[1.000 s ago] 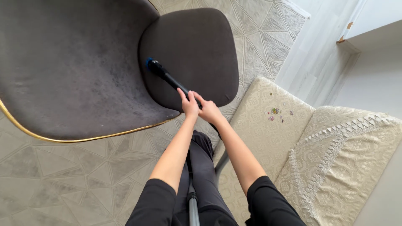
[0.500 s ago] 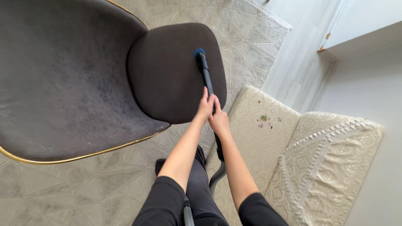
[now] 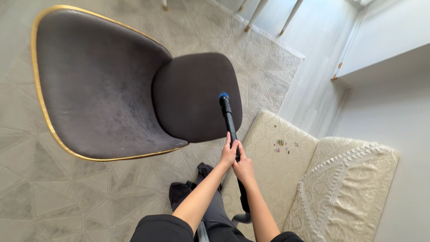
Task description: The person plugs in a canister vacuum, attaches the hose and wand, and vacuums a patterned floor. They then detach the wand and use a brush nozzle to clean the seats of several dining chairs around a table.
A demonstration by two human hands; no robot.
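A black vacuum wand (image 3: 229,122) with a blue brush tip (image 3: 223,96) rests on the right side of a dark grey chair seat (image 3: 192,96). My left hand (image 3: 230,153) grips the wand from the left. Just below it, my right hand (image 3: 243,168) also wraps the wand. The dark velvet chair back (image 3: 94,89) with a gold rim spreads to the left. The wand's lower part and hose (image 3: 244,208) run down between my arms.
A patterned beige carpet (image 3: 53,188) lies under the chair. A cream lace-covered cushion (image 3: 322,179) with small coloured bits (image 3: 282,145) sits at the right. White furniture legs (image 3: 255,15) stand at the top, a white wall and ledge at the right.
The view has pulled back and the whole chair back shows. The brush tip stays near the seat's right edge, drawn slightly toward me, and both hands have come lower in the frame.
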